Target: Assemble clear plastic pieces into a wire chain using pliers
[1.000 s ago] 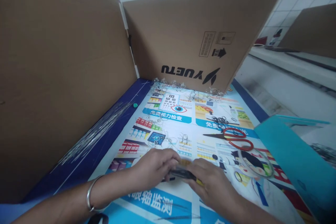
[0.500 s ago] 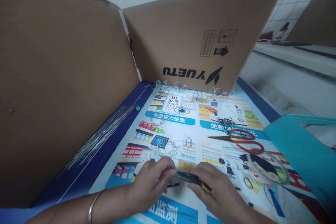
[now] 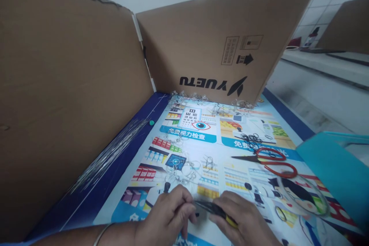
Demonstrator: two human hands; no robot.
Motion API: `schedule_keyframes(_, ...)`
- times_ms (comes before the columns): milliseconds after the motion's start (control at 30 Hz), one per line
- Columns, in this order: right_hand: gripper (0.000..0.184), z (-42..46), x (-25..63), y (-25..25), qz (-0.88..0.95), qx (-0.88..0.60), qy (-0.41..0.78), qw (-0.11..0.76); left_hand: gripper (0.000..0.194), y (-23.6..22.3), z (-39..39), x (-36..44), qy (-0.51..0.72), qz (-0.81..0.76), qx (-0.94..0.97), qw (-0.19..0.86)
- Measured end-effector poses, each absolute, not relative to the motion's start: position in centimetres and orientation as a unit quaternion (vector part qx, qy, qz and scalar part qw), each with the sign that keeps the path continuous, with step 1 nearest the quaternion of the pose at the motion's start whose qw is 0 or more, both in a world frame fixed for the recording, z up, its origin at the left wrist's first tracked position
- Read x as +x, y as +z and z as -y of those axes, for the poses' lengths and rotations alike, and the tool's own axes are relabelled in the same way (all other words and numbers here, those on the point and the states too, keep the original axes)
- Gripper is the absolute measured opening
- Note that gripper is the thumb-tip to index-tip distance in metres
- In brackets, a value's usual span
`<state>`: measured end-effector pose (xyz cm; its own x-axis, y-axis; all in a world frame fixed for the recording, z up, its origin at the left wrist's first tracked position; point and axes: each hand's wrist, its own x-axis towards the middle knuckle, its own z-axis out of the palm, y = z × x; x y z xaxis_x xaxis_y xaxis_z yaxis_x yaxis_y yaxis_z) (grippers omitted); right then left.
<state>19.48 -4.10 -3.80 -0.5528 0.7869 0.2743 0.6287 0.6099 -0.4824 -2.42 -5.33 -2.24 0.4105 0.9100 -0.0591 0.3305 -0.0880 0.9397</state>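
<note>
Item: right hand. It is gripping the pliers, black with yellow on the handles, palm turned down.

Item: pliers. They are lying across the gap between the two hands, above the near middle of the bench, the nose pointing left and meeting the other hand's fingertips.

Item: left hand. It is closing thumb and finger together at the pliers' nose; anything pinched there is too small to tell. A silver-coloured bracelet is circling the wrist.

Item: printed sheet, with eye chart and shop pictures. It is covering the middle of the bench.

Item: thin wire loops with clear bits, lying just beyond the left hand.

Item: scissors, red-handled, lying beyond the right hand, points facing left.

Item: small black loops, piling up behind the scissors.

Item: straight wire lengths, lying loosely bunched on the blue left margin; a green piece is sitting near their far end.

Item: turquoise box or folder, standing at the right.

Item: cardboard panels, two, standing at left and rear.
</note>
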Motion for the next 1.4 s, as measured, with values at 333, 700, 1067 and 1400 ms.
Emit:
schedule_keyframes(333,0.014,4.4,19.3,-3.8,0.871,-0.378,0.169,0.263,0.040,-2.0,5.5,-1.8,0.281,-0.450,0.564,0.633)
schedule_keyframes(700,0.017,4.5,19.0,-3.6,0.875,-0.368,0.175,0.262,0.048,-2.0,5.6,-1.8,0.280,-0.410,0.534,0.685)
schedule_keyframes(1067,0.016,3.1,19.4,-4.1,0.830,-0.429,0.105,0.340,0.014,-0.7,1.7,-4.6,0.399,-0.491,0.684,0.364)
schedule_keyframes(1400,0.020,-1.1,17.9,-5.0,0.822,-0.458,-0.042,0.337,0.012,-2.7,-3.5,-6.7,0.345,-0.480,0.758,0.276)
